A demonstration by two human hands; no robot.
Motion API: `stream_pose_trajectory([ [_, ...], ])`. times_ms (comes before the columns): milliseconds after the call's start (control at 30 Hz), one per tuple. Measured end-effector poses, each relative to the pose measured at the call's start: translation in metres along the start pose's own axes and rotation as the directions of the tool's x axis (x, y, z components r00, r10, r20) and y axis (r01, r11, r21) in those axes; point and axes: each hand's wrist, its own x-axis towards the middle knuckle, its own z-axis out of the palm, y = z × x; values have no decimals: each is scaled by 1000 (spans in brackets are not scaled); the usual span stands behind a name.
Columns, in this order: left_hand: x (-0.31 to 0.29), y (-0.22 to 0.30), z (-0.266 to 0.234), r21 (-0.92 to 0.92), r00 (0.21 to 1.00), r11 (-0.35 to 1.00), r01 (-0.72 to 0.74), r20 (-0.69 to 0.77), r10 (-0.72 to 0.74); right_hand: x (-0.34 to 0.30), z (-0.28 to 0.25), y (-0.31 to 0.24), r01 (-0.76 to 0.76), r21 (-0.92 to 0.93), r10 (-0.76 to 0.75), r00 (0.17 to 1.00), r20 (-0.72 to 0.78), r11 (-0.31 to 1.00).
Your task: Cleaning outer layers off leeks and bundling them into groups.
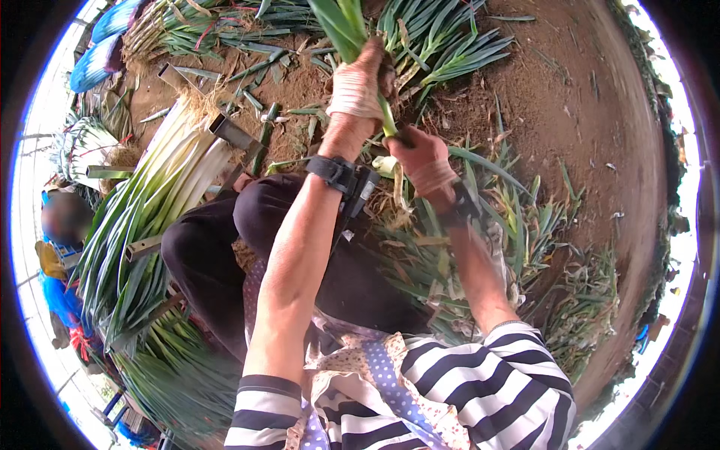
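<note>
Head view: grips a leek [340,31] in the left hand [358,81], closed around the stalk, with green leaves reaching past the knuckles toward the top edge. Pinches the paler lower stalk [387,120] with the right hand [420,156], just below the left. Shows a bundle of leeks [157,180] in a metal frame [236,133], well left of both hands, and scattered leaves [517,225] to the right.

No lettering, labels, numbers or signs can be read here.

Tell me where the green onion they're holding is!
In the head view, the green onion is top middle, running from above the left hand down to the right hand.
</note>
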Motion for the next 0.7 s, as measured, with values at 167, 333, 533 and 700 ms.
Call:
stream_pose_trajectory([
  [167, -5, -25, 14, 95, 995, 996, -5, -98, 14, -35, -11, -1, 269, -366, -295, 955, -15, 891],
  [333, -6, -17, 9, 167, 998, 986, -13, -52, 22, -45, 4, 11, 523, -407, -523, 843, 122, 749],
  [533, -7, 5, 5, 26, 992, 1000, 9, -123, -6, -84, 36, 69, -166, 713, 15, 977, 213, 681],
  [700, 8, 33, -15, -152, 956, 981, -118, -285, 71, -154, 27, 103, 86, -527, 317, 714, 624, 845],
])
